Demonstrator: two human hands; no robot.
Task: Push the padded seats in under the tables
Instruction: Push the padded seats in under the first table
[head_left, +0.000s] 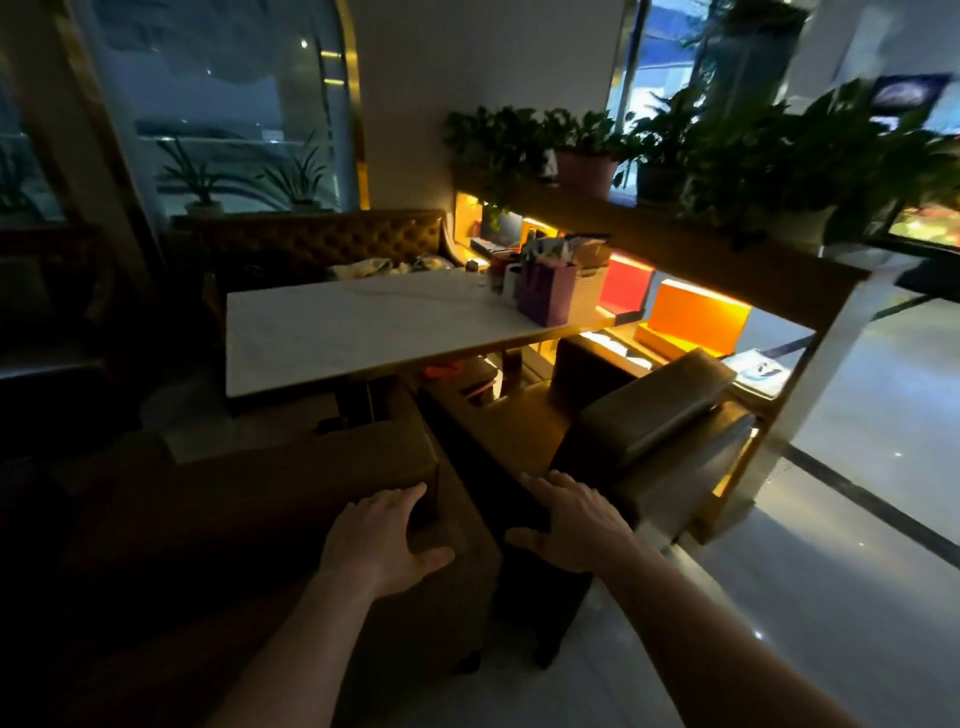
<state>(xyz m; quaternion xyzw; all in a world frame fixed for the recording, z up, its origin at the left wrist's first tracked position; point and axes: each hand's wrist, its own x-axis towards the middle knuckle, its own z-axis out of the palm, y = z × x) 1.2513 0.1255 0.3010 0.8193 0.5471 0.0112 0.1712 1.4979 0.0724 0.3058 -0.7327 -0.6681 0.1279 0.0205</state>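
Observation:
A white marble-topped table (332, 332) stands in the middle of the dim room. Two brown padded seats sit side by side at its near edge. My left hand (382, 538) lies flat on the back corner of the left padded seat (291, 467), fingers spread. My right hand (569, 525) rests with fingers apart on the near end of the right padded seat (514, 431), beside its padded armrest (654, 410). Both seats' front parts reach under the tabletop. A tufted brown sofa (322, 239) faces them from the far side.
A purple gift bag (545, 299) and small items stand on the table's right end. A wooden divider shelf (701, 260) with potted plants and lit orange boxes runs along the right. Shiny tiled floor (831, 519) opens to the right. Dark furniture lies at left.

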